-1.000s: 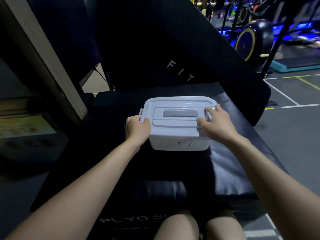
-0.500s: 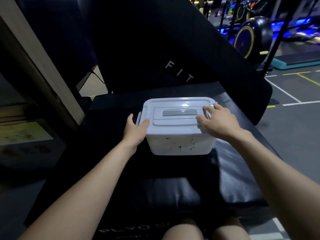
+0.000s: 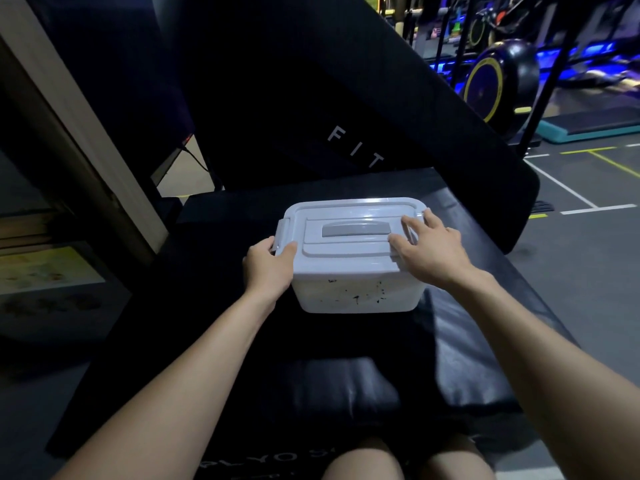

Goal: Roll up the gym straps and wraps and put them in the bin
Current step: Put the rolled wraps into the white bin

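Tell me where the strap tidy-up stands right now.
Done: cannot tell; no straps or wraps show anywhere, and the white bin on the black pad has its lid on. In hand: left hand grips the side latch, right hand rests on the lid. Left: unclear.

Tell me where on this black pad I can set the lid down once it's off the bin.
Bare pad lies left of the bin, and more between it and the knees. The right side is narrower, near the pad's edge.
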